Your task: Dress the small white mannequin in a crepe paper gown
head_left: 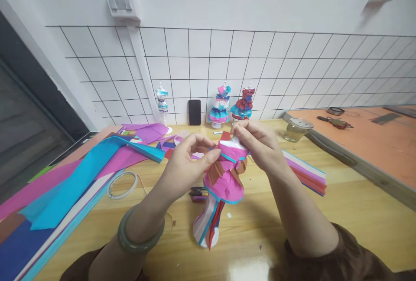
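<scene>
In the middle stands a small mannequin in a pink paper dress with blue edging and a brown bow at the waist. Striped strips of white, blue and red paper hang below its skirt to the white base. My left hand pinches the left edge of the bodice between thumb and fingers. At the neckline on the other side, the fingertips of my right hand are closed on the dress top. A red paper piece shows behind the bodice. My right fingers hide the mannequin's neck.
Long blue paper strips and other coloured sheets cover the left side. A roll of tape lies beside them. Dressed mannequins and a phone stand by the wall. At right are striped paper and a glass cup.
</scene>
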{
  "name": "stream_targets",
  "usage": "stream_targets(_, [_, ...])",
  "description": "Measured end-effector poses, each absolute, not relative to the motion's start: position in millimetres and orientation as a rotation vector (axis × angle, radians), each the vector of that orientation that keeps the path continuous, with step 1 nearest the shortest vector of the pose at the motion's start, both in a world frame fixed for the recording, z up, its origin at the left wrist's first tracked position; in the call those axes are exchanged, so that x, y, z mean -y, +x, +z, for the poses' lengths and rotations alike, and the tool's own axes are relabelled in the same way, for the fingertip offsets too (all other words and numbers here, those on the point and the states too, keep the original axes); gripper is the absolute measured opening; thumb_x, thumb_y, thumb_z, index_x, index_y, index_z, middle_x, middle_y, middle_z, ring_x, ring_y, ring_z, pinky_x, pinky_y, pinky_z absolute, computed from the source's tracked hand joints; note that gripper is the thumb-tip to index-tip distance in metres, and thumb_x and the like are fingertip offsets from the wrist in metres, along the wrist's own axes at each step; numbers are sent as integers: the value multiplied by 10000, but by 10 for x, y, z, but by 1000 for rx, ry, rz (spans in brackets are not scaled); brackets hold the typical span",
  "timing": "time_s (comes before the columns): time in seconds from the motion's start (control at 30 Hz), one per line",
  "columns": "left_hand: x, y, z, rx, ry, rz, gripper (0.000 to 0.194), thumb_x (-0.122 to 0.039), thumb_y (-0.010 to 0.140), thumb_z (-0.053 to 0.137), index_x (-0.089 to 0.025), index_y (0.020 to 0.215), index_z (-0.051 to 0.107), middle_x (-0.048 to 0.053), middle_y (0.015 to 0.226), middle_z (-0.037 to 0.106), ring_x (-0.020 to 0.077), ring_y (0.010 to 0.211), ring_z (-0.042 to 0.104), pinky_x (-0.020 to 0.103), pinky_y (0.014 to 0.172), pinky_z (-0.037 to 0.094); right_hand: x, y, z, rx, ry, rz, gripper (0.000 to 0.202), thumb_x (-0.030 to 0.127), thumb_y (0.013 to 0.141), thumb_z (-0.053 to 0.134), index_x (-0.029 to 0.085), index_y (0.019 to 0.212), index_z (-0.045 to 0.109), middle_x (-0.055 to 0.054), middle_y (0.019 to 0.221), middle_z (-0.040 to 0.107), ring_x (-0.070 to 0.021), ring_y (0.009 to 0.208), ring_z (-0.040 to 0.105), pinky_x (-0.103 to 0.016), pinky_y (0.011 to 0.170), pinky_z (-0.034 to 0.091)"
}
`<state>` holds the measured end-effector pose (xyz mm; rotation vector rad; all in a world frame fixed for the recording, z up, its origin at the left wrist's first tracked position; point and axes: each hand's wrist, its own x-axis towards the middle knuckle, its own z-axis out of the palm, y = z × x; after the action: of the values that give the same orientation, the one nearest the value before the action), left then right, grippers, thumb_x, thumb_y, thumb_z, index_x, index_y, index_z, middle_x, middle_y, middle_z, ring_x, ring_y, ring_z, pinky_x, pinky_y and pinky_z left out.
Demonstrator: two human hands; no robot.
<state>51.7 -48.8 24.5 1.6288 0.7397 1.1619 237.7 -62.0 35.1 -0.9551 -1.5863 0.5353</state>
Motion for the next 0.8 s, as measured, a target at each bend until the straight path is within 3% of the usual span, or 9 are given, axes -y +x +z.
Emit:
stream_targets(0.17, [469, 508, 221, -638, 1703, 1155, 357, -233, 675, 766, -229, 1002, 623, 55, 1084, 637, 223, 1080, 564, 341, 959, 410, 645, 2336, 324, 1641, -974, 513, 277, 426, 894, 516, 192, 796, 626, 27, 606, 471, -93, 529, 423, -215, 478, 339])
stream_targets(0.3, [487, 515, 212, -615, 1687, 1093, 445, -207, 701, 741, -254, 1115, 585, 67, 1141, 632, 243, 1105, 573, 349, 907, 453, 662, 2287, 263, 1644, -965, 619, 272, 429, 904, 502, 199, 900, 645, 18, 660, 504, -94, 547, 434, -221, 504, 363])
stream_targets(0.47, [478, 520, 204, -653, 1681, 1135, 414, -210, 723, 715, -238, 1109, 567, 68, 1119, 640, 225, 1042, 605, 307, 827, 494, 664, 2268, 263, 1589, -911, 663, 273, 402, 897, 528, 222, 1075, 631, 12, 714, 514, -102, 599, 470, -227, 544, 408])
stream_targets(0.6, [448, 527, 185, -719, 1708, 1216, 384, -204, 738, 694, -227, 1100, 565, 69, 1065, 653, 225, 1027, 612, 308, 831, 491, 659, 2319, 297, 1730, -918, 646, 487, 377, 806, 665, 245, 1252, 524, -26, 914, 553, -136, 746, 527, -276, 670, 477])
stream_targets(0.67, [442, 534, 183, -722, 1701, 1247, 377, -188, 737, 689, -225, 1092, 568, 67, 1059, 656, 225, 1028, 614, 305, 834, 488, 661, 2341, 304, 1816, -975, 605, 561, 361, 773, 704, 244, 1282, 499, -44, 984, 568, -162, 837, 545, -305, 736, 487])
stream_targets(0.8, [463, 544, 204, -727, 1688, 1252, 385, -145, 724, 680, -218, 1087, 575, 67, 1048, 667, 220, 1009, 623, 295, 824, 485, 677, 2345, 308, 1858, -999, 552, 494, 340, 799, 680, 232, 1252, 517, -51, 1013, 598, -183, 929, 564, -328, 803, 488])
